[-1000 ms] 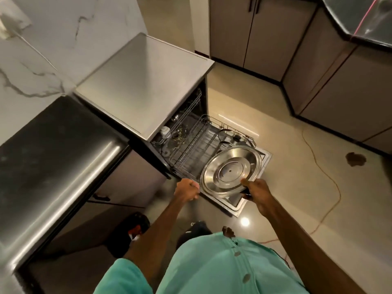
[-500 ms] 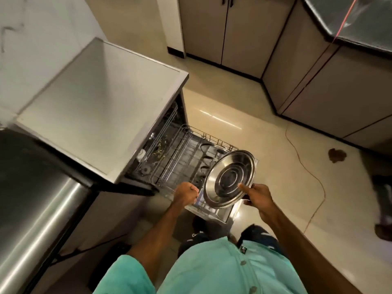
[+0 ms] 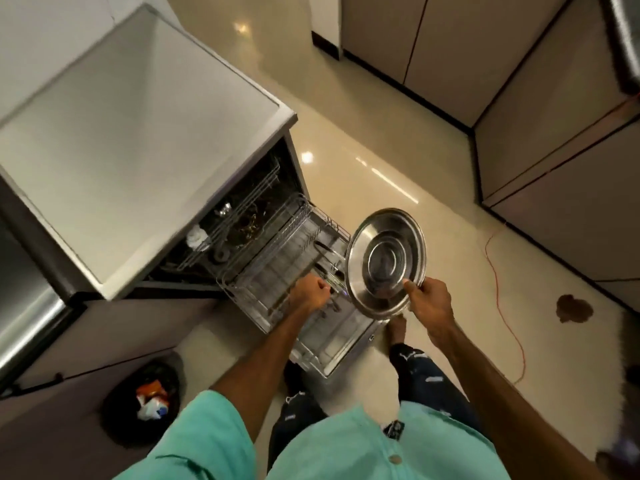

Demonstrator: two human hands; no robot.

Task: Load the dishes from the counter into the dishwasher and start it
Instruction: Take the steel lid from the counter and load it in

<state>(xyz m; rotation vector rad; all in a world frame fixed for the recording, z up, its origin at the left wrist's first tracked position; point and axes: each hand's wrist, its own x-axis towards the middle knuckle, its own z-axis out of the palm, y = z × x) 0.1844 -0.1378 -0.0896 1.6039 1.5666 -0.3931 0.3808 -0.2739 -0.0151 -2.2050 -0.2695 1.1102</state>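
My right hand [image 3: 429,303] pinches the lower rim of a round steel plate [image 3: 386,261], held tilted on edge above the right side of the pulled-out lower rack [image 3: 263,271] of the open dishwasher [image 3: 138,140]. My left hand [image 3: 310,294] is curled over the rack's front part, among the wires; what it grips is hard to make out. The upper rack [image 3: 242,216] inside the machine holds a few small items. The open door [image 3: 346,344] lies flat under the rack.
A black bin [image 3: 145,400] with wrappers stands at lower left beside my legs. An orange cord [image 3: 502,292] trails over the glossy floor at right, near a dark stain [image 3: 573,308]. Brown cabinets [image 3: 554,140] line the far and right sides.
The plate has swung from lying nearly flat over the rack to standing on edge, further right. My left hand has reached deeper into the rack. My view has moved closer and to the right.
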